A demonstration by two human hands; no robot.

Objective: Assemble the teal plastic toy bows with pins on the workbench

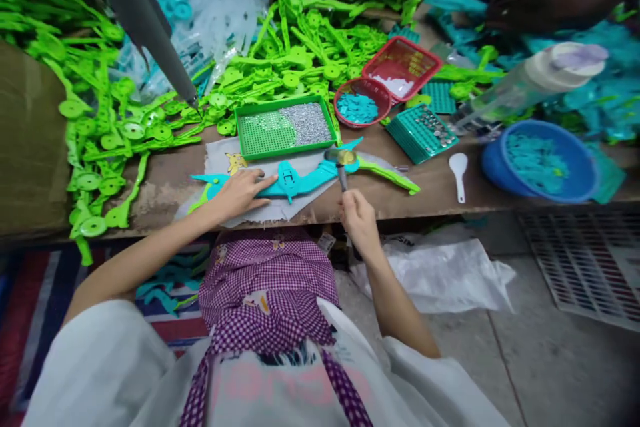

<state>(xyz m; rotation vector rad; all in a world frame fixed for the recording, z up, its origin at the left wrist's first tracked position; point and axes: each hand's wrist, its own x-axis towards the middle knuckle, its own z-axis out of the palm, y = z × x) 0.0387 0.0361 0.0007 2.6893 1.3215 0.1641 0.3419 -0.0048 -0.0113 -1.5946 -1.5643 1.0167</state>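
We pin the teal piece (290, 181) flat with our left hand (240, 192), fingers spread — our right hand (357, 217), grip pinching a small tool (343, 177), works its joint; steady pressure comes next.

Both bare forearms reach up from the lower frame toward twelve o'clock. The left hand (239, 192) lies palm down, fingers stretched flat pointing to three o'clock. The right hand (358, 219) is curled into a closed fist, knuckles up, wrist bent slightly.

teal plastic piece (293, 181), purple-checked apron (270, 287)
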